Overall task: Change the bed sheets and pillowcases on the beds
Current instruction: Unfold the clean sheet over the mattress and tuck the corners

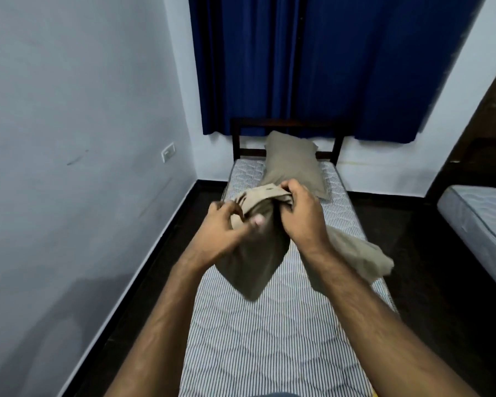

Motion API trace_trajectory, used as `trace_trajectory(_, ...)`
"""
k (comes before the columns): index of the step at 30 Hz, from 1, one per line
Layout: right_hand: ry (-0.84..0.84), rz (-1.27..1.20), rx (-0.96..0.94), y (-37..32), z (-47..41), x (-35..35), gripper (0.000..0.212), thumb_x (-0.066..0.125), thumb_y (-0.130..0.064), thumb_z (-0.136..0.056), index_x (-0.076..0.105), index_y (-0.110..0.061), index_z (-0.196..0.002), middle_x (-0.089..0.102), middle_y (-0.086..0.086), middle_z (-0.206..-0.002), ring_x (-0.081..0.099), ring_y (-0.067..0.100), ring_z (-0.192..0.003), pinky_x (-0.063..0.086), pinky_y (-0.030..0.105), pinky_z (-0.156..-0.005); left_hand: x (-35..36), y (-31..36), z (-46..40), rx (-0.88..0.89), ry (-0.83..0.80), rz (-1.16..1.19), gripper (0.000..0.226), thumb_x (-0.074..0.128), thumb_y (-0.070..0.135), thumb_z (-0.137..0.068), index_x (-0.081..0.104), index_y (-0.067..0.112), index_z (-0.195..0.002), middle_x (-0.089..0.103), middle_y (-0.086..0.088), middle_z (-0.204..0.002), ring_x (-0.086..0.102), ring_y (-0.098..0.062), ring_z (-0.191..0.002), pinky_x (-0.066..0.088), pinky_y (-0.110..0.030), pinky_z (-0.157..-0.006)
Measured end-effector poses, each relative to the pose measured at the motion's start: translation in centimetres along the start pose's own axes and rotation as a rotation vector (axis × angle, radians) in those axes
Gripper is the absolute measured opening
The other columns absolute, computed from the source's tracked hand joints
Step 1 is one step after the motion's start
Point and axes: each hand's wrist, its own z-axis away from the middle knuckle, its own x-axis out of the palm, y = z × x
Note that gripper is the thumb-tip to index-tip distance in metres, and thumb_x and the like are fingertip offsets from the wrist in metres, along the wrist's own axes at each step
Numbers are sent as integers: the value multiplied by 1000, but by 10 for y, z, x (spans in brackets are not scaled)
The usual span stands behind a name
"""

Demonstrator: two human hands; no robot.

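Note:
I hold a pillow in an olive-grey pillowcase above the bare striped mattress. My left hand grips the bunched open end of the case from the left. My right hand grips the same bunched edge from the right. A loose olive cloth trails from under my right forearm onto the mattress. A second pillow in a matching case lies at the head of the bed, leaning on the dark headboard.
The bed stands in a narrow room, with a white wall close on the left and a dark floor strip between. Blue curtains hang behind the headboard. A second bare mattress lies at the right.

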Motion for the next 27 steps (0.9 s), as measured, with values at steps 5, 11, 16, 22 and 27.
trace_trajectory(5, -25, 38, 1, -16, 0, -8, 26, 62, -9, -87, 60, -22, -109, 70, -4, -99, 64, 16, -93, 53, 33, -80, 9, -3, 3, 89, 268, -62, 59, 66, 4, -76, 41, 34, -120, 61, 2, -110, 64, -23, -99, 52, -38, -79)
trace_trajectory(11, -75, -120, 253, -18, -9, -11, 15, 57, -21, -99, 62, -13, -110, 64, -3, -94, 58, 15, -87, 38, 26, -68, 19, 25, -5, 5, 658, -387, 72, 51, -4, -86, 41, 35, -145, 11, -12, -161, 28, -38, -138, 29, -58, -108)
trace_trajectory(16, -42, -739, 713, -19, -8, -10, 20, 53, -18, -95, 72, -11, -94, 76, 0, -90, 71, 14, -89, 54, 23, -80, 55, 5, 18, 217, 407, -354, 75, 46, 48, -101, 8, 29, -162, -17, -3, -168, -2, -29, -156, 16, -56, -119)
trace_trajectory(22, -285, -1028, 886, -29, -7, -22, 21, 52, -26, -88, 70, -14, -86, 72, 7, -83, 67, 24, -75, 51, 34, -83, 38, -21, 14, -99, 304, 113, 128, 61, 87, -66, 3, 24, -162, 6, -6, -167, 11, -10, -151, 17, -29, -118)
trace_trajectory(27, -161, -1017, 783, -34, -12, -16, 25, 42, -16, -102, 59, -14, -84, 67, -5, -57, 65, 10, -51, 51, 27, -60, 33, -59, 17, -430, -210, 417, 101, 79, 84, -51, 54, 22, -127, 69, 4, -125, 65, -11, -115, 50, -34, -104)
